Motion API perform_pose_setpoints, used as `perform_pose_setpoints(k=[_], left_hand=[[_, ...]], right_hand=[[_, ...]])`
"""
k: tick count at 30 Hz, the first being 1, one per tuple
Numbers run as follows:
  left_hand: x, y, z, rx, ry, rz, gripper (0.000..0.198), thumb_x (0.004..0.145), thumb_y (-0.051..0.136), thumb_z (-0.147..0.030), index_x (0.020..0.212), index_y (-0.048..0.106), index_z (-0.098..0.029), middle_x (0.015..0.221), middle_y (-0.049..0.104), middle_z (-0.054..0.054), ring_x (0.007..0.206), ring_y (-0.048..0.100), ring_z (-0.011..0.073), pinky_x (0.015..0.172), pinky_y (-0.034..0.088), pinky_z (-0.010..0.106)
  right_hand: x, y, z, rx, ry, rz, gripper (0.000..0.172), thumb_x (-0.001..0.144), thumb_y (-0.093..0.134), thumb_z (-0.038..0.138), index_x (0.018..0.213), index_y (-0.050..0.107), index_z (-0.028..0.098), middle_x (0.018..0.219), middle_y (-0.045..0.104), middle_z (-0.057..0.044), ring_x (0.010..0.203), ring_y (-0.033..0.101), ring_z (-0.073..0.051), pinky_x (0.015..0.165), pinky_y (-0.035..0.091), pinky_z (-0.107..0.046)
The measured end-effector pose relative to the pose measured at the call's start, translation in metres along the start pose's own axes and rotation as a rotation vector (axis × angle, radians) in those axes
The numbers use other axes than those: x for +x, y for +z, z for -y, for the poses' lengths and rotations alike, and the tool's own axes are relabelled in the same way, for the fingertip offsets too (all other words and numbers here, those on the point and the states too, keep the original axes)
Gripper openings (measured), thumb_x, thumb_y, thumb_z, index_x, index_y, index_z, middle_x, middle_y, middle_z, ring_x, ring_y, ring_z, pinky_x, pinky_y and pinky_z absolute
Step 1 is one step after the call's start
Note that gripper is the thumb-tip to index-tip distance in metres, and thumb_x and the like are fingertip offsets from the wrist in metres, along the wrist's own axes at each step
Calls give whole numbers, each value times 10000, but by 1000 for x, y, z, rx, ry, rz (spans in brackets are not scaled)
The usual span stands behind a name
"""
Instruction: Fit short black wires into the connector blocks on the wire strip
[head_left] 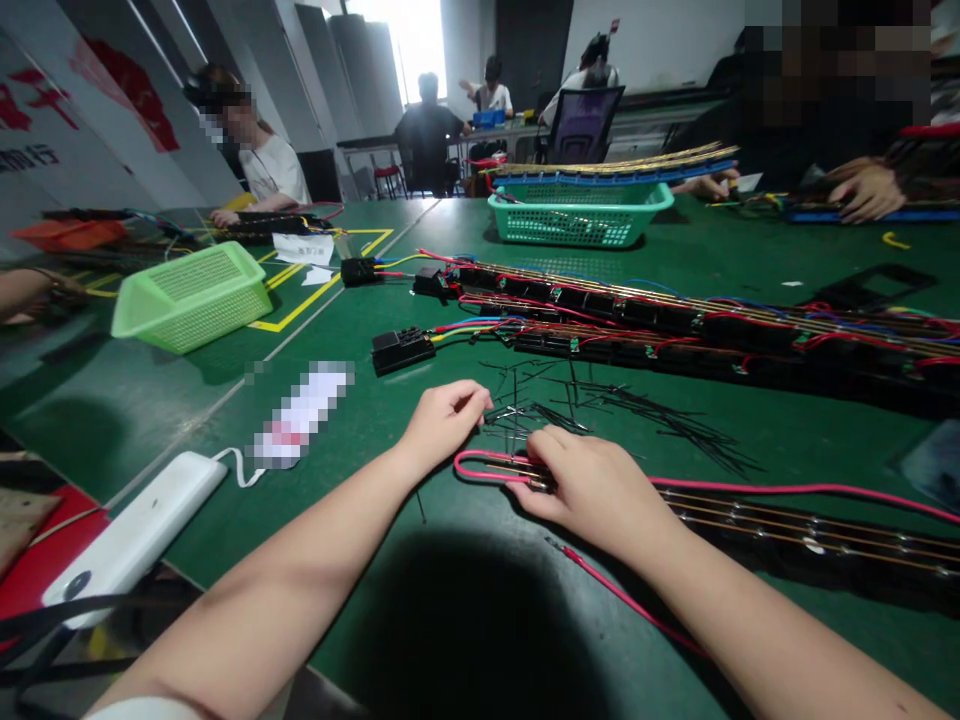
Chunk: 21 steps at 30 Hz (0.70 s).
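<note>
My right hand [589,485] is wrapped round the near end of a long black strip with copper rods [757,522]. A red wire [480,456] bends in a loop out of the same grip, and its long run lies along the strip to the right. My left hand [448,418] is closed in a pinch beside a loose pile of thin black cable ties [660,415]; whatever is between its fingertips is too small to make out. Below my right hand, a second red wire end [574,556] with a bare metal tip lies on the table.
Several wired black strips [637,310] with connector blocks [403,350] lie beyond my hands. A light green basket [191,295], a teal basket [581,218] and a white power strip [142,530] stand on the green table [330,530]. Other people sit around.
</note>
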<state>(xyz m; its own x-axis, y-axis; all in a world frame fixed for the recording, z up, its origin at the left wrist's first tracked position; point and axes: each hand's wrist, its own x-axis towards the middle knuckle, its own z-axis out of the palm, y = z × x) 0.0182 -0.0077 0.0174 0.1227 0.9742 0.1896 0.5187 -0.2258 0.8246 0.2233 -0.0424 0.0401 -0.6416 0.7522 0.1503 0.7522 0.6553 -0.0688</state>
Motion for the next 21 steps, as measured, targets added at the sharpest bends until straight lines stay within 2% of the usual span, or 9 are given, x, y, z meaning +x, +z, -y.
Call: perform_pose_setpoints(k=[5,8,10,14,17,19,21], left_hand=[[10,2,-8,-112,-5,24,307,901,488,-400,802,650,-160,651,612,-16,604,539,93,580,402,200],[24,5,-14,-300,-37,38,254,875,541,-392,822,621,-157,650,589,-28,535,487,67,530,381,189],[37,8,-21,-509,-118,34,221,862,556,-370,832,593,-155,635,560,-33,483,450,56,480,350,182],[59,10,-32,-635,-122,73,221,893,487,-381,901,543,-167,667,533,-41,466,430,45,472,353,173],[59,7,-27,-479,-23,127,231,891,503,-395,894,538,-167,668,540,-39,478,440,54,472,348,180],[48,4,-18,-205,33,117,260,907,479,-420,917,552,-171,693,564,-31,519,465,67,511,384,192],[34,2,-7,-104,62,107,239,889,525,-394,881,582,-163,733,599,-9,611,518,93,585,425,213]], right_hand=[[0,0,0,-15,-1,3,258,894,528,436,860,574,185,838,666,-49,678,629,-200,586,339,-301],[0,1,-1,-7,2,3,260,892,533,442,858,569,187,847,663,-47,671,625,-193,578,332,-294],[0,1,0,1,6,4,265,887,540,449,855,568,187,843,661,-45,667,622,-190,574,328,-290],[0,-2,1,15,15,5,241,881,554,425,846,568,187,830,659,-41,670,620,-183,578,330,-286],[-1,-4,1,16,14,-2,231,872,572,418,848,570,187,834,660,-41,675,621,-183,578,338,-287],[-2,-3,1,20,10,-8,231,872,572,418,853,575,188,839,664,-44,685,628,-188,583,349,-290],[-3,-2,0,26,15,-19,214,856,591,402,854,581,189,838,668,-43,693,634,-193,593,363,-292]])
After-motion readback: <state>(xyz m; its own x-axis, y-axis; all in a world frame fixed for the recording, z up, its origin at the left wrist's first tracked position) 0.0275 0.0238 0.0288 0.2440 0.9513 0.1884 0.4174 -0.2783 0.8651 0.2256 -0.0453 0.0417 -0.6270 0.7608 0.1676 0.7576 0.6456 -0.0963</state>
